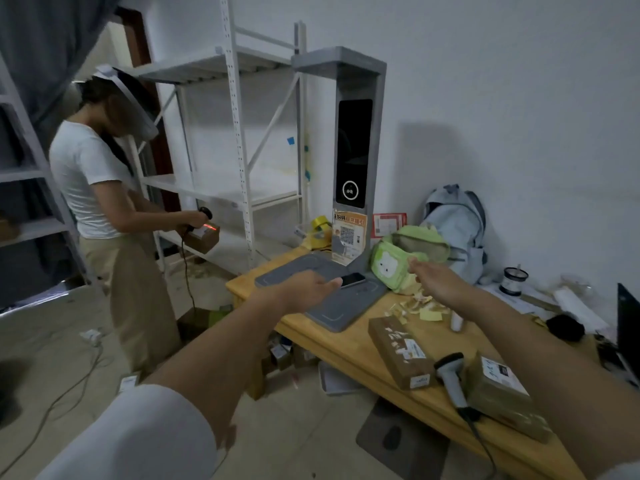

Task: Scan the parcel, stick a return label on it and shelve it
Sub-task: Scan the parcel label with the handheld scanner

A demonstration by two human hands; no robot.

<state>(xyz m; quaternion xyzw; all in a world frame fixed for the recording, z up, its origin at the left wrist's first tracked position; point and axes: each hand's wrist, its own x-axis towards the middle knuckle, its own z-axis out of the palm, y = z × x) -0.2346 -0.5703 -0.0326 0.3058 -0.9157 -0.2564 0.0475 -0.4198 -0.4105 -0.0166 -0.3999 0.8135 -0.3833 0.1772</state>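
Note:
Two brown cardboard parcels lie on the wooden table (349, 355): a long one (398, 351) and a squarer one (502, 393) at the near right. A grey handheld scanner (450, 375) lies between them with its cable trailing off the edge. My left hand (308, 289) stretches out flat over the grey scanning pad (349, 306), fingertips beside a dark phone (353, 280). My right hand (433, 275) reaches forward, fingers apart, next to a green pouch (405, 261). Both hands hold nothing. White metal shelves (239, 188) stand behind.
A grey scanning tower (356, 150) rises from the pad. Another person (104, 209) at the left scans a small box with a corded scanner. Yellow paper scraps (426, 310), a blue backpack (457, 223), tape rolls and a cup crowd the table. Cables and boxes lie on the floor.

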